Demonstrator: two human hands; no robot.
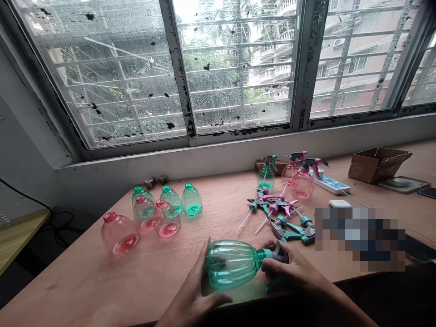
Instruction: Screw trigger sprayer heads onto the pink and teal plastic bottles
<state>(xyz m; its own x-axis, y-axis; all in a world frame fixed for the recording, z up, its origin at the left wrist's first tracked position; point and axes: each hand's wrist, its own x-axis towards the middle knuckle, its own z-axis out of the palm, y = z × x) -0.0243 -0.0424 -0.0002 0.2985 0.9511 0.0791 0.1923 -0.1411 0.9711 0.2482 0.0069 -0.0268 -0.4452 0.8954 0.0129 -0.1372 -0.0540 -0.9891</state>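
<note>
A green see-through bottle lies on its side near the front edge of the wooden table. My left hand wraps round its base end. My right hand is closed on the grey and teal spray head at the bottle's neck. Several loose spray heads with dip tubes lie just beyond my right hand.
Several empty pink and green bottles stand at the left. Three bottles fitted with spray heads stand at the back, beside a white power strip. A cardboard box sits at the far right, below the window.
</note>
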